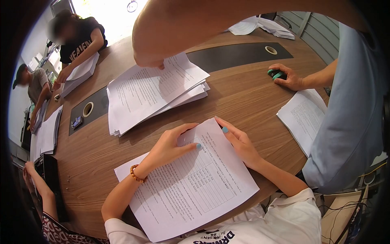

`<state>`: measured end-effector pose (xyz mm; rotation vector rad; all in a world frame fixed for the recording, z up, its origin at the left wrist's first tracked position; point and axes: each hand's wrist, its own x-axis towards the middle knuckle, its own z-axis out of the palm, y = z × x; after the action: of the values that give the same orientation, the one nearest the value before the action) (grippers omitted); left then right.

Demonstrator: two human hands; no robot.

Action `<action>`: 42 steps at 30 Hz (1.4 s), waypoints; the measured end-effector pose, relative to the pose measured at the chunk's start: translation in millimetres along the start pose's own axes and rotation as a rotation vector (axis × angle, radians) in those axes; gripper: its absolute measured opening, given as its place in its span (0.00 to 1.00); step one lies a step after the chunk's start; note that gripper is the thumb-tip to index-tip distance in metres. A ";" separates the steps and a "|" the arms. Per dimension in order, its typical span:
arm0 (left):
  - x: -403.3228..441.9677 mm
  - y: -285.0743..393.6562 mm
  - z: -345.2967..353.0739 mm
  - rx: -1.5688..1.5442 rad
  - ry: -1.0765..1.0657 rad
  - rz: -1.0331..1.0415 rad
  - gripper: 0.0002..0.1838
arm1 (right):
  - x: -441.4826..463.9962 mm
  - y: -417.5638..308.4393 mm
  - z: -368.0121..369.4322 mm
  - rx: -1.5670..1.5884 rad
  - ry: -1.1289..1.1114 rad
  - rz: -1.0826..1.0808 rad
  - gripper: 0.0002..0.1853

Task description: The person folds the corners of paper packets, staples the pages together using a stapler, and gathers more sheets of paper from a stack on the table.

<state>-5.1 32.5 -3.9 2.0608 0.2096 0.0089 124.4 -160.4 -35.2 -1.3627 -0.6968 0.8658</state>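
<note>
A printed sheaf of paper [195,187], with a table of lines on its top sheet, lies at an angle in front of me, its near part over my lap. At its far left edge, my left hand [175,143] grips it, thumb on top and fingers curled over the side; a brown bead bracelet [136,174] circles that wrist. My right hand [239,144] holds the far right corner, its thumb along the edge and the other fingers partly hidden. Just beyond my hands sits a taller, uneven stack of printed sheets [152,91].
A co-worker's arm [227,24] reaches over the tall stack; another hand [290,77] grasps a small green and black object [278,75] at right. More papers [302,116] lie beside it. Further people handle stacks [83,73] at left, near a black box [53,179] on the wooden table [93,166].
</note>
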 end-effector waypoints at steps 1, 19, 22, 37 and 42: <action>0.3 -0.3 0.1 0.000 0.000 0.000 0.29 | 0.4 1.4 -0.9 -0.001 -0.005 -0.009 0.25; -0.8 3.8 -1.3 -0.027 -0.007 -0.026 0.28 | 1.0 2.1 0.3 0.005 -0.005 0.019 0.25; -1.9 2.3 -1.2 0.005 0.005 0.005 0.29 | 1.4 4.1 0.2 0.061 -0.008 0.024 0.25; 1.7 -5.2 1.1 0.056 0.030 0.095 0.29 | 8.3 44.6 -22.4 -0.225 0.032 0.037 0.28; 1.8 -7.7 1.6 0.050 0.037 0.110 0.28 | -2.1 5.8 3.4 0.090 0.113 0.072 0.26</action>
<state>-4.2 35.0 -11.5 2.1211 0.1202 0.1097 119.7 -160.4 -40.5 -1.3511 -0.5182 0.8595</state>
